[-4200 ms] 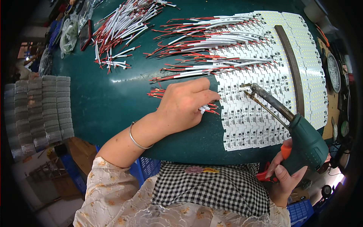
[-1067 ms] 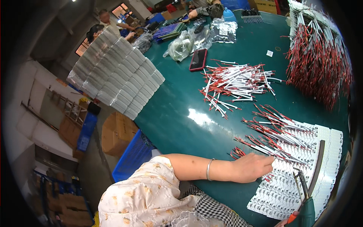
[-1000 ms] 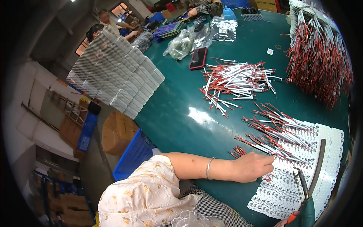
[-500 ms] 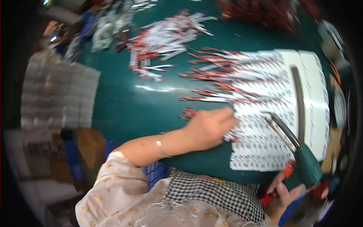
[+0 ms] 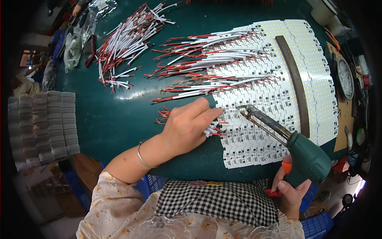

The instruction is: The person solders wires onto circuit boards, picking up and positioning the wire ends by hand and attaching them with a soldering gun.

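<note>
My left hand (image 5: 183,125) is closed round a small bundle of white and red wires (image 5: 213,130), whose ends stick out on both sides. Its index fingertip reaches the left edge of a panel of white circuit boards (image 5: 254,139). In my right hand (image 5: 292,191) is a green soldering gun (image 5: 310,157) with an orange trigger, gripped by the handle. The gun's metal tip points left, over the boards and a little right of my left fingertips. Rows of white and red wires (image 5: 223,59) lie with their right ends on the panel's upper part.
A dark curved bar (image 5: 294,85) lies across the panel. Behind, to the left, is a loose wire pile (image 5: 127,38). Clear plastic trays (image 5: 49,125) stand at the far left. A round metal dish (image 5: 344,77) sits at the right beside an orange-handled tool (image 5: 332,38).
The whole view has shifted and become sharper. The soldering gun's tip has moved left over the boards, closer to my left fingertips. Both hands keep their holds.
</note>
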Demonstrator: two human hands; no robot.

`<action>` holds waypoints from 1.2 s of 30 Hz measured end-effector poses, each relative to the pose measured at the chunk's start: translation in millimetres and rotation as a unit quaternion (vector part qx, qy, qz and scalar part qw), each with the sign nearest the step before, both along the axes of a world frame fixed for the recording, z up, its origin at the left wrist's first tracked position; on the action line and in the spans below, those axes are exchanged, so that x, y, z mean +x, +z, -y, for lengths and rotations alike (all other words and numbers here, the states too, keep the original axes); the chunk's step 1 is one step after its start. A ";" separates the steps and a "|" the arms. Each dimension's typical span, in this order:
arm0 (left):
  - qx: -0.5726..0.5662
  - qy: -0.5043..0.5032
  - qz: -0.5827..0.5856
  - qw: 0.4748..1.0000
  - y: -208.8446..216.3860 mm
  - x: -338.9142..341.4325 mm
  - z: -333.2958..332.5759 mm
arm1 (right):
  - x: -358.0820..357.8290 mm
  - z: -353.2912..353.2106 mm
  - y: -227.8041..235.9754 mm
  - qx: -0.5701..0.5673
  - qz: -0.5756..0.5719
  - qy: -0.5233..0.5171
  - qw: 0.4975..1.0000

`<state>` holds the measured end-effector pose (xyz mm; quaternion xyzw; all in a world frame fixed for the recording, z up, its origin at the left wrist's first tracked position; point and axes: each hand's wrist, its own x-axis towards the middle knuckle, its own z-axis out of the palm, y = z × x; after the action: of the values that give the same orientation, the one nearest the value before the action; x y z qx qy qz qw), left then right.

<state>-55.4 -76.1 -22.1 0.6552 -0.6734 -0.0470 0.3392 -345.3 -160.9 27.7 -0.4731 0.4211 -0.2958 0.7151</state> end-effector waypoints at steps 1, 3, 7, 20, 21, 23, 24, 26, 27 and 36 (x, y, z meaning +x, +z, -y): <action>0.008 -0.002 0.006 1.000 -0.5 -0.2 1.0 | 0.4 0.7 0.1 0.005 -0.004 0.023 1.000; 0.016 -0.003 0.011 1.000 0.0 -0.2 1.1 | 2.1 0.4 0.0 0.011 -0.009 0.046 0.999; 0.018 -0.019 0.018 1.000 2.8 0.7 -1.4 | 3.5 -4.5 0.3 -0.003 -0.019 0.002 1.000; 0.050 -0.024 0.019 0.998 0.9 3.6 0.1 | -4.1 -1.1 3.6 0.042 -0.025 0.045 0.998; 0.051 -0.024 0.019 0.998 0.4 4.2 0.8 | -2.3 -1.3 3.5 0.045 -0.024 0.053 0.997; 0.046 -0.019 0.011 0.999 -0.2 4.8 2.1 | 1.1 -1.6 3.4 0.024 -0.005 0.054 0.998; 0.046 -0.019 0.011 0.999 -0.2 4.5 2.3 | 2.6 -1.6 3.5 0.025 -0.004 0.055 0.998; 0.049 -0.012 0.008 0.999 -0.3 3.7 2.6 | 5.2 -1.2 3.7 0.020 -0.021 0.053 0.998; 0.050 -0.011 0.008 0.999 -0.2 3.5 2.8 | 6.8 -1.9 3.6 0.022 -0.023 0.065 0.997; 0.040 -0.005 0.009 0.999 -1.4 2.6 2.8 | 13.4 -3.5 4.6 0.081 -0.087 0.034 0.992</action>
<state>-52.8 -78.9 -23.6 0.6653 -0.6773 -0.0697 0.3062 -331.9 -157.4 32.3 -0.4518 0.4878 -0.1935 0.7215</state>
